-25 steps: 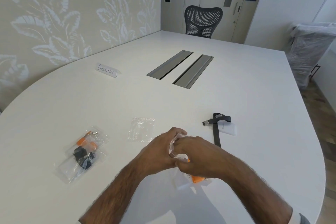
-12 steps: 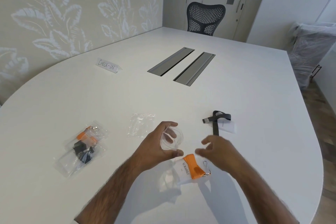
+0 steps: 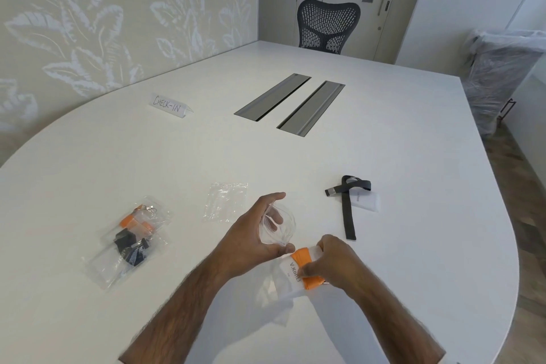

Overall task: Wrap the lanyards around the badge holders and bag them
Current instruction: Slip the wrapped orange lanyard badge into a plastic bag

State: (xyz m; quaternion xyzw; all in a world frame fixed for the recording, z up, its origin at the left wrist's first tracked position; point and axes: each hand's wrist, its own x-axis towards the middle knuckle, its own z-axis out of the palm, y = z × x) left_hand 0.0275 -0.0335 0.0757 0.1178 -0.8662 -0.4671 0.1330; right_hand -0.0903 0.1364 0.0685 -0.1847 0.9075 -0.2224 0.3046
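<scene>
Two filled bags lie overlapping on the left of the desk, one showing orange, one black, so part of the job looks done. The step in hand is bagging the third set. The left hand holds a clear bag just above the desk, thumb and fingers curled round its mouth and spreading it into a loop. Just beside it, the right hand pinches a badge holder with an orange lanyard wound tight around its middle; the bundle's near end is touching or almost touching the left thumb, not yet inside the bag.

The next move, as I judge it, calls for tipping the bundle's narrow end into the opening and sliding it down while the left hand keeps the mouth wide; the thin film could fold shut or catch a corner of the holder.

One empty bag lies flat beyond the hands. To the right, a black lanyard lies unwound across a second badge holder, which suggests a wrap is left to do.
</scene>
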